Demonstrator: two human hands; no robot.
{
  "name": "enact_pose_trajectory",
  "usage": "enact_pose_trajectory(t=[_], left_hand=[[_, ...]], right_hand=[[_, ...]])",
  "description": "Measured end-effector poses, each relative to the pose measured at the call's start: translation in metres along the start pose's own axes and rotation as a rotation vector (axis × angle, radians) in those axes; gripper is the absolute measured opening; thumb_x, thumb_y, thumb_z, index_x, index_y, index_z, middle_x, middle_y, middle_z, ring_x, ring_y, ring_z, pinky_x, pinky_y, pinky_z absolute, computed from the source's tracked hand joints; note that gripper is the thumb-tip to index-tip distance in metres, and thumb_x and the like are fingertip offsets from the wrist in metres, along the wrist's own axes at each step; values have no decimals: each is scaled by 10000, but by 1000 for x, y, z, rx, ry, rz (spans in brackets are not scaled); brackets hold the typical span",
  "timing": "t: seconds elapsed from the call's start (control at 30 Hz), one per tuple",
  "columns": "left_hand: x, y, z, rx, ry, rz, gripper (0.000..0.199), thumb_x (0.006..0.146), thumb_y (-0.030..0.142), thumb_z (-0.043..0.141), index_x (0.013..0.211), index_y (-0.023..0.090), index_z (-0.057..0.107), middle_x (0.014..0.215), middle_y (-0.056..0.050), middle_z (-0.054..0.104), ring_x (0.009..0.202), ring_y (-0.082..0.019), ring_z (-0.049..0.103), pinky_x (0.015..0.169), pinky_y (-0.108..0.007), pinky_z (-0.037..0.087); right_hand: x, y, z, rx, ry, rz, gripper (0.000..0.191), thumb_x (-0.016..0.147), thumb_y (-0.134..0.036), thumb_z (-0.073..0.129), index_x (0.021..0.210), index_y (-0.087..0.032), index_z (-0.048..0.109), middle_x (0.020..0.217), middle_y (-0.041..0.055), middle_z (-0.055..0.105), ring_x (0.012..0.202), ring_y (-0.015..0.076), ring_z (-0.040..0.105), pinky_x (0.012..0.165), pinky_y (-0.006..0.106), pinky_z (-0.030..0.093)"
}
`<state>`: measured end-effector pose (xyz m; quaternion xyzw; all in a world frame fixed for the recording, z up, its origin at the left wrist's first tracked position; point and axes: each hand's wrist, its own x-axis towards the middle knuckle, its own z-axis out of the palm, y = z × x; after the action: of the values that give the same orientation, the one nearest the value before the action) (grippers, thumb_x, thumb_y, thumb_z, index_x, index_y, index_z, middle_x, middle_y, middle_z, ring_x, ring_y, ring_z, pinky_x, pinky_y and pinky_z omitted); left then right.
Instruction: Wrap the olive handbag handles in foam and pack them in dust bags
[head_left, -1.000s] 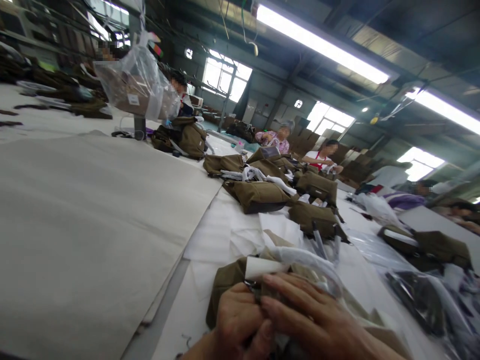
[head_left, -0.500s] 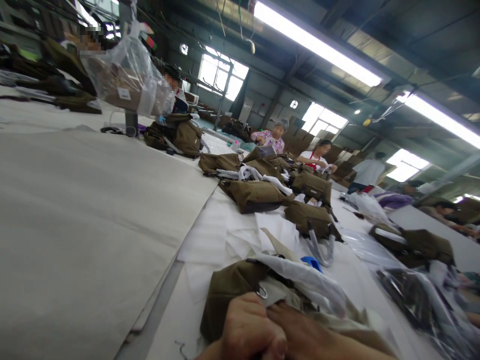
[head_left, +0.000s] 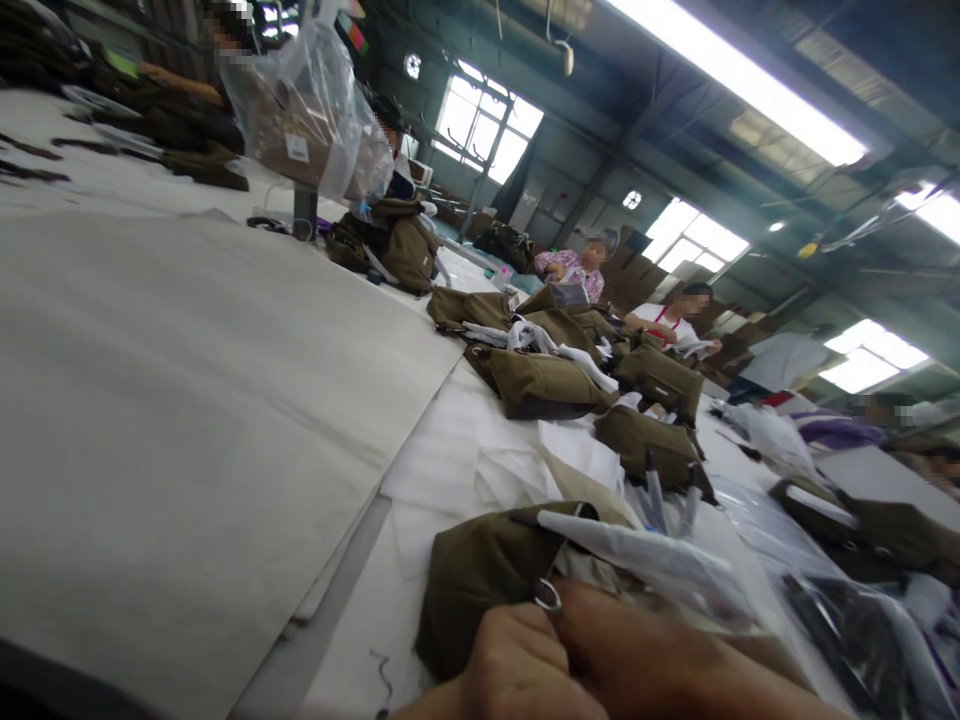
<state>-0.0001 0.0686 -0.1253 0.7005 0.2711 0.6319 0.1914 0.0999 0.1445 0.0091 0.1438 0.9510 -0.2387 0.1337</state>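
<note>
seemingly, right hand [head_left: 592, 615] reaches inside bag [head_left: 476, 565], bottom centre, fingers hidden; left hand [head_left: 517, 665] curls tight on its rim; next move likely needs steadiness.

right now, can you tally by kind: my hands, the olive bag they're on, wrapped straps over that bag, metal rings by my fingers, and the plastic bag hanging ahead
Hands: 2 (left hand; right hand, partly hidden)
Olive bag: 1
Wrapped strap: 1
Metal ring: 1 in view
Plastic bag: 1
Total: 6
</note>
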Motion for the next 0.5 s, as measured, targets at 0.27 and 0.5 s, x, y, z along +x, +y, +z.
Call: enact_pose_trajectory(t=[0.27, 0.5], left_hand=[[13, 31, -48, 15, 259, 128, 289, 1040, 344, 401, 1046, 260, 678, 602, 1, 708, 525, -155, 661, 631, -301, 535], [-13, -12, -78, -29, 480, -945, 592, 1021, 519, 361, 1492, 169, 441, 1586, -142, 408, 1495, -284, 321, 1239, -543, 227]], right_hand=[[-15, 11, -6, -295, 103, 405, 421, 841, -225, 663, 1252, -140, 672, 1230, 194, 691, 1027, 378, 703, 886, 526, 592], [24, 21, -3, 17, 271, 158, 498, 811, -61, 581, 1272, -235, 658, 1191, 103, 728, 1180, 309, 661, 1061, 444, 519]])
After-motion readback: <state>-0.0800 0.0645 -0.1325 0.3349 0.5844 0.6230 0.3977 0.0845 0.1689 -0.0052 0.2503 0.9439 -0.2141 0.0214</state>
